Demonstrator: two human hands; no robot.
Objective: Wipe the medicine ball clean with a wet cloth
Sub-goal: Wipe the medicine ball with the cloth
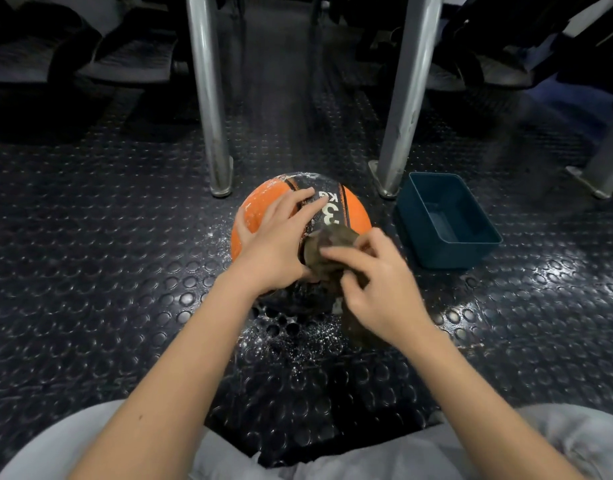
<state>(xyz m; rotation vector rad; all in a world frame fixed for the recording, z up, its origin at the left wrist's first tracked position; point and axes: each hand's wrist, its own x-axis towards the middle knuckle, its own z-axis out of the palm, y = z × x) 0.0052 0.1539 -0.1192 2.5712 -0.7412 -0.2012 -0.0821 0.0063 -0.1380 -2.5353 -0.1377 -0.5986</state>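
Left grip (pixel 274 240), spread flat, steadied the medicine ball (pixel 260 202); right grip (pixel 381 289) pinched the cloth (pixel 336 237), which wanted firm overlapping strokes

Under my left hand (pixel 274 244) the ball (pixel 263 206) looks like grainy, matt orange and black rubber, dusted with white specks. The cloth (pixel 336 237) in my right hand (pixel 381 285) is dull, crumpled brown fabric. Right of it, the tub (pixel 450 256) is smooth teal plastic. The floor (pixel 125 271) is glossy, studded black rubber.
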